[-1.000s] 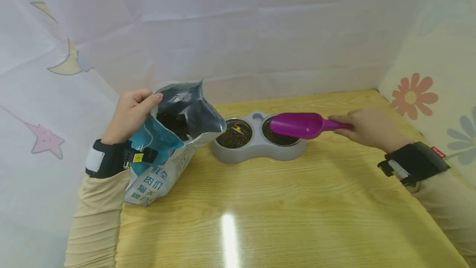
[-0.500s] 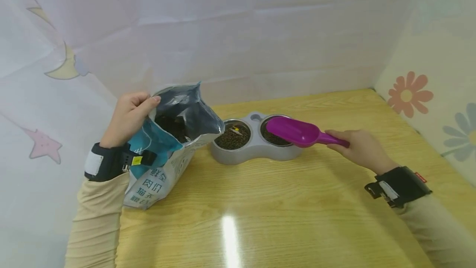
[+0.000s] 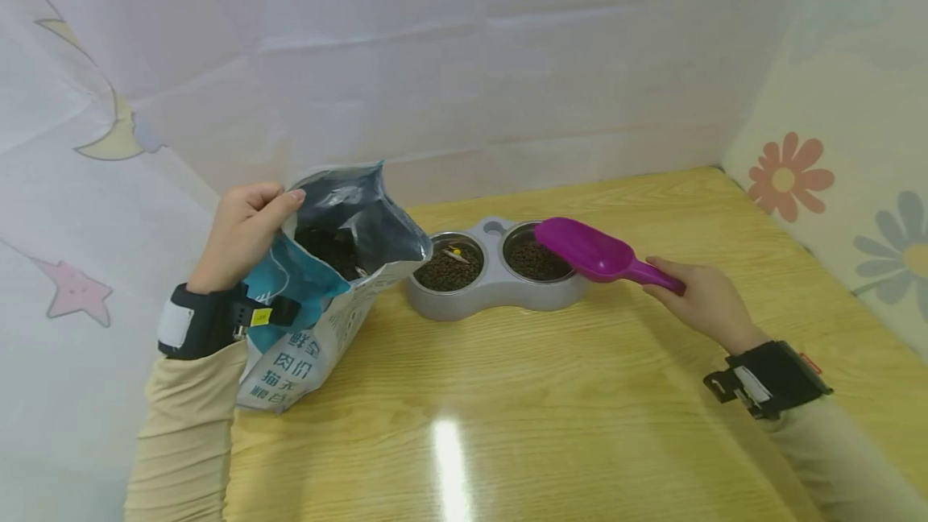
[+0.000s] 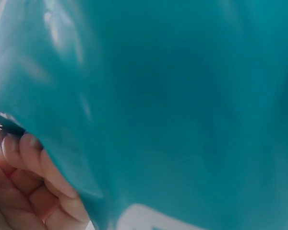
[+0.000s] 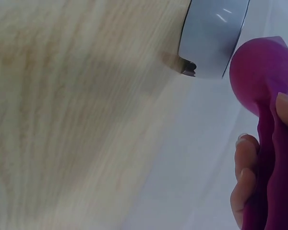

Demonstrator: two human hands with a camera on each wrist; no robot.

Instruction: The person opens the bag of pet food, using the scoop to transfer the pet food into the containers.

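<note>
The right hand (image 3: 699,302) grasps the magenta plastic scoop (image 3: 590,252) over the grey double bowl (image 3: 496,274), while the left hand (image 3: 242,232) pinches the open teal foil bag (image 3: 329,272).

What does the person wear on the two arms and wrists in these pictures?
Both arms are covered by long cream-coloured sleeves, wrinkled on the left forearm. Above the left hand sits a black wrist band with a white patch, a buckle and a small yellow mark. Above the right hand sits a similar black band with a white label and a small red tag. Both hands are bare; no rings show.
</note>
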